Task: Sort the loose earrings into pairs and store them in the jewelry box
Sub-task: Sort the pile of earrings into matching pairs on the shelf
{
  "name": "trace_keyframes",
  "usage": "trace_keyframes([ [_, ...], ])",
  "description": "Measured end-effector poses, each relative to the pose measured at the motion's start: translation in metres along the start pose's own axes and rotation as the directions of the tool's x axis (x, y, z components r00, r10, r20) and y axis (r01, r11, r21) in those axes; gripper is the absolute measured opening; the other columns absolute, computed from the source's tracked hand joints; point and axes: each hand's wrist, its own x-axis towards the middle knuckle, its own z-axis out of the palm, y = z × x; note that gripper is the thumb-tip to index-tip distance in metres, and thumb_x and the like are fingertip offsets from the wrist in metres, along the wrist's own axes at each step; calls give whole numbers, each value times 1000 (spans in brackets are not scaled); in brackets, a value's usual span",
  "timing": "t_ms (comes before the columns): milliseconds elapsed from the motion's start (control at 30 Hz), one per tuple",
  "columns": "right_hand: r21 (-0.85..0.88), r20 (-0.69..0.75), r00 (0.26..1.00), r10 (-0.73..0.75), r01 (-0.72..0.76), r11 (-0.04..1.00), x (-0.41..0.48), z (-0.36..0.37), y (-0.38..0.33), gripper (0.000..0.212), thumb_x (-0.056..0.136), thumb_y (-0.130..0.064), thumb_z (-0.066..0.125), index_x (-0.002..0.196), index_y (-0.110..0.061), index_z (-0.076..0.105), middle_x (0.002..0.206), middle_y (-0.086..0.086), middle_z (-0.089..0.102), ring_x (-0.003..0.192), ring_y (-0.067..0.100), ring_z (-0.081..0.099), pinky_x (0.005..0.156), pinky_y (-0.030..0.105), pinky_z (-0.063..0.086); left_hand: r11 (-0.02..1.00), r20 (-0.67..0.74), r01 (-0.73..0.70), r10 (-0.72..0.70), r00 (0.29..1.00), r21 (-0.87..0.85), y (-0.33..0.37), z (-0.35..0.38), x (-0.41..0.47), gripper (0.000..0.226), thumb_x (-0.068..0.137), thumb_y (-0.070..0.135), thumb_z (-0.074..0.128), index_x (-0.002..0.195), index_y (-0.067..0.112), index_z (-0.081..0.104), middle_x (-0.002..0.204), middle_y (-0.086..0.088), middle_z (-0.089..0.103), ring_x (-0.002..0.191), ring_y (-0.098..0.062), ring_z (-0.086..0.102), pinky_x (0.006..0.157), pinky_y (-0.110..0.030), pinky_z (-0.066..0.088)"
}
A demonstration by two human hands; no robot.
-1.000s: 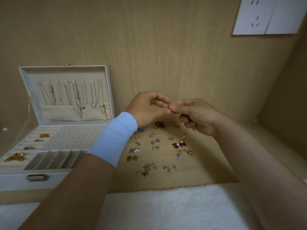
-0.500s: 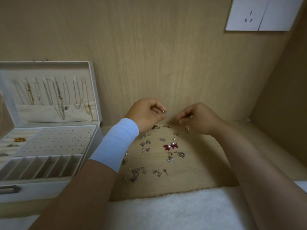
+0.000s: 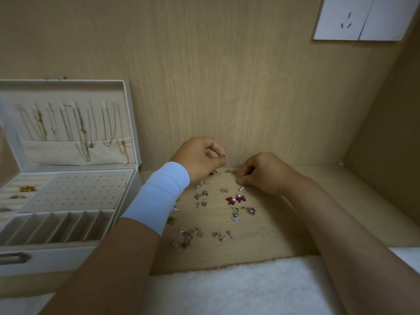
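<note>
- I see the wooden back panel [image 3: 227, 87] fill the view just behind both sets of fingers; a white socket plate [image 3: 354, 17] sits high up and to the right of them.
- White fluffy cloth [image 3: 227, 289] runs along the near edge, well short of the fingers on my side.
- Wooden shelf [image 3: 286, 226] is under both hands, with loose earrings on it.
- Jewelry box [image 3: 56, 261] stands open, well left of the left fingers. Its lid [image 3: 68, 92] is upright with necklaces [image 3: 81, 133] hanging inside.
- Box tray: the perforated stud panel [image 3: 79, 189] has no earrings showing on it. The divided slots [image 3: 56, 226] lie nearer me. A gold piece [image 3: 27, 188] lies in the ring rolls at the far left.
- Left hand [image 3: 200, 158], with a white sleeve [image 3: 159, 196] on the wrist, is raised off the shelf close to the back panel. Its fingers are curled, thumb and fingertips pinching a small silver earring [image 3: 222, 157].
- Right hand [image 3: 266, 172] is just right of the left, apart from it. Its fingers are curled with the tips down on the shelf; I cannot tell whether they grip anything.
- Loose earrings [image 3: 204, 196] spread from below the left fingers toward me, mostly in twos.
- Red flower pair [image 3: 235, 199] lies nearer me than the right fingertips.
- Pearl stud [image 3: 241, 189] lies just beside the right fingertips, on my side of them.
- Gold hoop piece [image 3: 230, 171] lies between the two hands, at the back panel.
</note>
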Motion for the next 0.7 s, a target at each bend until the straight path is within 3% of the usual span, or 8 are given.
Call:
trace_keyframes([
  [133,319,-129,991,44,0,948,-4,-3,-2,8,81,-17,79,74,-19,77,60,-12,67,51,-5,58,53,13,43,1000,-9,-6,6,1000,-6,-3,-4,-1,11,83,16,75,89,23,69,77,-3,74,67,-11,71,73,-30,59],
  [300,555,-122,988,98,-14,832,-2,-2,-7,5,81,-12,80,79,-15,77,69,0,71,53,2,57,50,15,43,998,-18,13,-12,1000,53,-9,1,0,10,83,19,76,87,27,72,81,8,73,75,-8,71,73,-22,54],
  [467,406,-96,993,64,-20,914,3,10,-6,9,83,-14,78,78,-21,77,71,-3,73,60,2,62,63,21,49,977,61,0,-14,998,213,-15,15,2,17,82,19,74,82,36,71,80,13,71,77,-4,68,77,-25,55],
  [567,260,-17,1000,25,-20,965,6,14,-9,11,84,-20,77,75,-26,76,74,-7,72,71,5,64,74,26,54,926,129,-10,-42,991,376,-14,20,5,15,85,19,70,91,32,75,84,13,69,85,-9,67,87,-29,54],
  [700,141,13,1000,15,-17,990,9,19,-13,10,87,-23,72,78,-24,76,78,-7,73,78,7,66,79,29,54,874,153,-35,-46,987,484,-10,20,6,14,85,19,71,95,29,70,86,14,66,90,-10,64,85,-29,52],
])
